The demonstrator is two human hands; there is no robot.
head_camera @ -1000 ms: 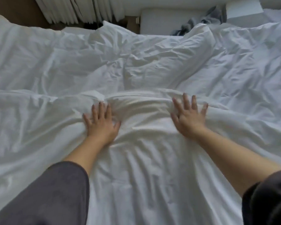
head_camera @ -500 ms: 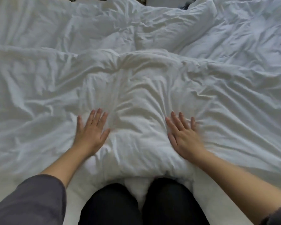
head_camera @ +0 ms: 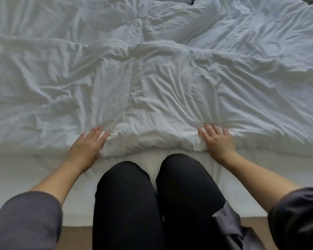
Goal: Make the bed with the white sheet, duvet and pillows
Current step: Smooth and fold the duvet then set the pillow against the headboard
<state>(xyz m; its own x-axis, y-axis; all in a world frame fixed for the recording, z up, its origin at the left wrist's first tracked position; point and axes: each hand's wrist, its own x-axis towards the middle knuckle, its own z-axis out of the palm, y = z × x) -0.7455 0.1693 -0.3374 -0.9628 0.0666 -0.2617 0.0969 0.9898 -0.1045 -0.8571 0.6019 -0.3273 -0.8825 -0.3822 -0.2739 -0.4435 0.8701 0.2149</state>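
Head view: looks down over the bed from its near edge; white bedding fills the upper two thirds.
Duvet: white duvet lies spread over the bed, heavily creased. Its near edge is bunched into a thick roll between the two hands.
Sheet: a strip of white sheet shows bare between the duvet's near edge and the bed edge. It looks flat.
Left hand: left hand lies palm down at the duvet's near edge, left of the roll. Its fingers are straight and close together, resting on the fabric and gripping nothing.
Right hand: right hand lies palm down on the duvet edge, right of the roll. Its fingers are spread and straight, pressing the fabric and gripping nothing.
Far middle: a puffed white mound; cannot tell whether it is a pillow or a duvet fold.
In the way: legs in black trousers lie over the sheet strip, knees just short of the roll and midway between the hands.
Sleeves: grey left sleeve and darker right sleeve sit at the bottom corners.
Other: a grey cloth hem hangs beside the right leg, and brown floor shows below the bed edge.
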